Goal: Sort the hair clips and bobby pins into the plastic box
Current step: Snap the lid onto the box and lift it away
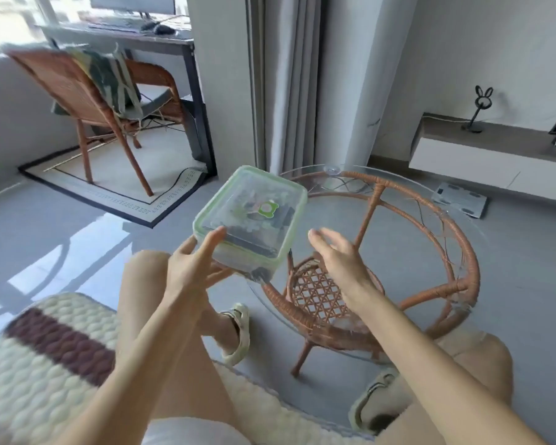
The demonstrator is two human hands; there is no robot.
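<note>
We see the plastic box (pixel 251 220), lid on and tilted, above the near-left edge of the glass bench (pixel 437 205). The left hand (pixel 193 271) alone pinches it, thumb on its near wall and fingers (pixel 220 273) beneath, while the right hand (pixel 337 255) hovers just beside it, fingers apart and touching nothing. So slight a corner hold could let it slip onto glass or floor, and the blurred dark contents, probably clips, might scatter.
</note>
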